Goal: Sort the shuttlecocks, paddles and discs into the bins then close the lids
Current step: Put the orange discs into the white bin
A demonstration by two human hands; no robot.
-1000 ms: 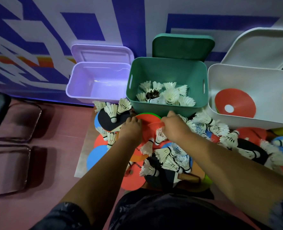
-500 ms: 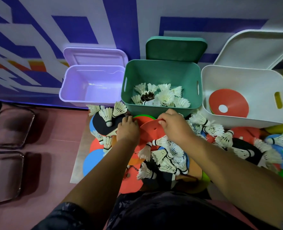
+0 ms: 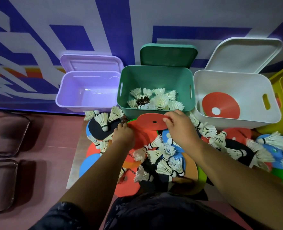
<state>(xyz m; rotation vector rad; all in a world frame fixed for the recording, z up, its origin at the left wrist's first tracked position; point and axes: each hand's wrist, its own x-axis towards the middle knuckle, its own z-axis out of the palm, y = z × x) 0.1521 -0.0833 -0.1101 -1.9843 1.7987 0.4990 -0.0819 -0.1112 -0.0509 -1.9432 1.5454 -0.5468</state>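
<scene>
We face three bins in a row along the wall: the left bin (image 3: 66,103), the middle bin (image 3: 155,77) holding shuttlecocks (image 3: 159,100), and the right bin (image 3: 237,80) holding a disc (image 3: 223,103). Behind each stands its lid (image 3: 168,54). Before them lies a heap (image 3: 162,155) of discs, paddles and shuttlecocks.

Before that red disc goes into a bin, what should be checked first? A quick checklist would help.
1. Grip: the right hand pinches the red disc: ok.
2. Load: nothing lies on top of it: ok.
3. The left hand is clear of it: cannot tell.
4. The white bin has its white lid open: ok.
5. Right kind: another disc lies in that bin: ok.
</scene>
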